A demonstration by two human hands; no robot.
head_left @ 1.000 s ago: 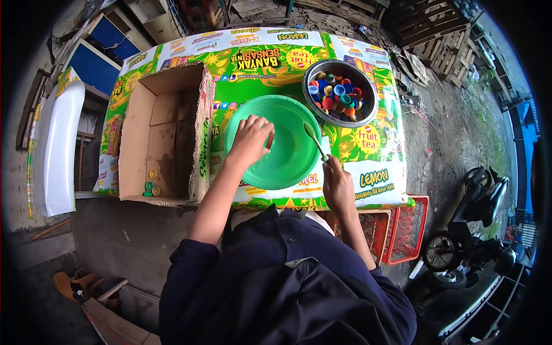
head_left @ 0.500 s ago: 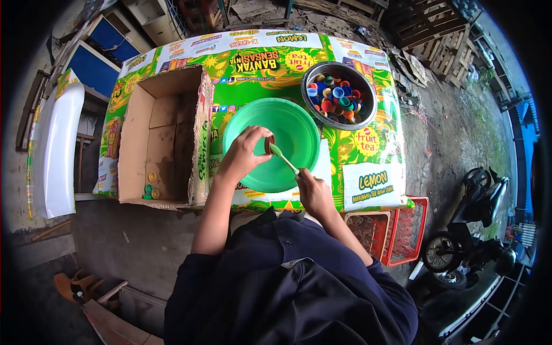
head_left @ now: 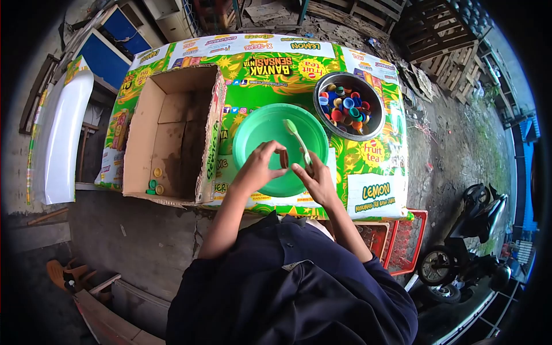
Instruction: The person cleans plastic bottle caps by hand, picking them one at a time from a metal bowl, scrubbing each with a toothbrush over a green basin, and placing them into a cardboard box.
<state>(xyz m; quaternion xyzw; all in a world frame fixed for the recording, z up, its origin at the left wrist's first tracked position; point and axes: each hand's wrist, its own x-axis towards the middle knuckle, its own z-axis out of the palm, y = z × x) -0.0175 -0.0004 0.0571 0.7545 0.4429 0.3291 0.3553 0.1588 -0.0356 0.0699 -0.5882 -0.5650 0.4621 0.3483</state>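
A brown bottle cap (head_left: pixel 284 158) is pinched between the thumb and fingers of my left hand (head_left: pixel 261 167), over the near part of a green basin (head_left: pixel 247 129). My right hand (head_left: pixel 316 181) grips a toothbrush (head_left: pixel 296 137) with a green-and-white head that points up and away from me. The right fingertips are close beside the cap, while the brush head stands clear of it over the basin. Beyond the basin to the right, a dark metal bowl (head_left: pixel 376 127) holds many colourful bottle caps (head_left: pixel 345 108).
An open cardboard box (head_left: pixel 172 132) stands left of the basin, with several yellow and green caps (head_left: pixel 155 187) in its near left corner. A printed plastic sheet (head_left: pixel 368 158) covers the table. Red crates (head_left: pixel 411 241) sit below its right edge; a motorcycle (head_left: pixel 454 253) is parked farther right.
The toothbrush head has lifted off the cap and swung upward. My right hand has come closer to my left, and the cap has turned. The whole view has shifted slightly.
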